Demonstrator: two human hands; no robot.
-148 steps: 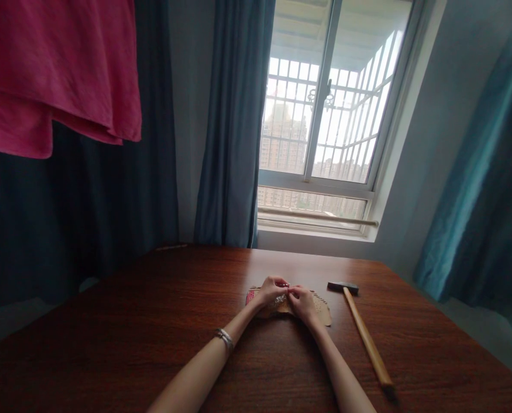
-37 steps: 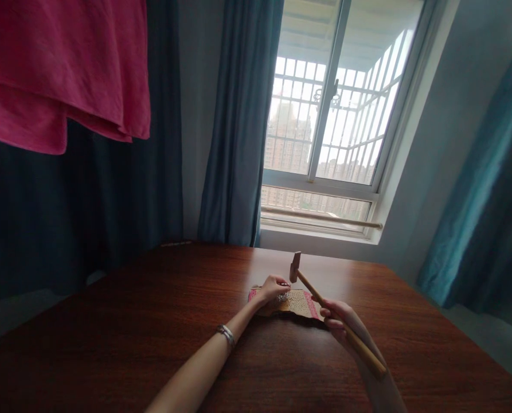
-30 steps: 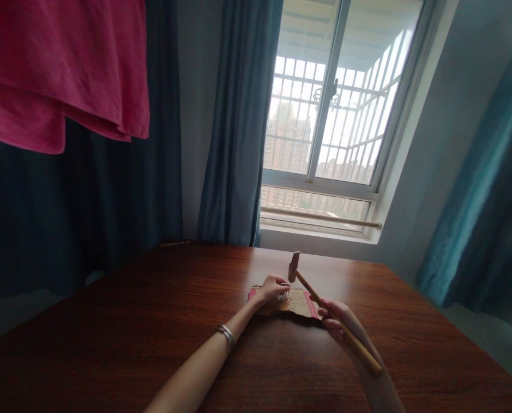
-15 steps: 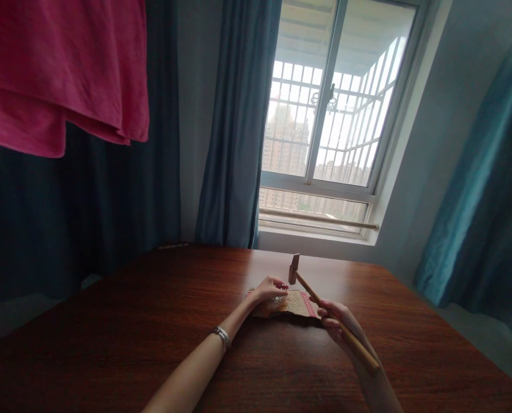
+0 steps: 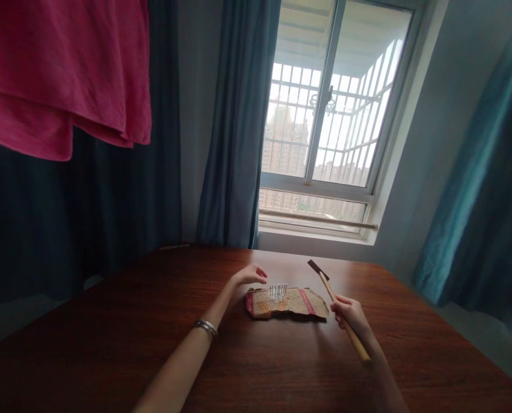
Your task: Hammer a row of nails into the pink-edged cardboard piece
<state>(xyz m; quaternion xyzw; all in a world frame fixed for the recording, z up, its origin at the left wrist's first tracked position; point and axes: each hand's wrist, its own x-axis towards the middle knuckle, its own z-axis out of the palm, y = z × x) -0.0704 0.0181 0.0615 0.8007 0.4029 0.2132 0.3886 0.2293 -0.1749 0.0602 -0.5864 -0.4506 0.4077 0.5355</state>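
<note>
My right hand (image 5: pixel 349 313) grips the wooden handle of a hammer (image 5: pixel 331 295), whose dark head is raised and tilted back to the right of a flat cardboard piece (image 5: pixel 296 304) with pink patterned ends. Several thin nails (image 5: pixel 277 289) stand upright in a row in that piece. My left hand (image 5: pixel 250 275) hovers just left of and above the nails, fingers loosely curled and apart, holding nothing. A metal bracelet (image 5: pixel 206 327) is on my left wrist.
A dark wooden table (image 5: pixel 161 344) carries the work. Blue curtains (image 5: pixel 234 126) flank a barred window (image 5: pixel 324 115) behind it. A pink cloth (image 5: pixel 62 69) hangs at the upper left. The table's right edge falls away near a teal curtain (image 5: pixel 475 189).
My left hand has let go of the nail and drawn back to the left. The hammer head has swung away to the right, off the nails, which now stand in plain sight.
</note>
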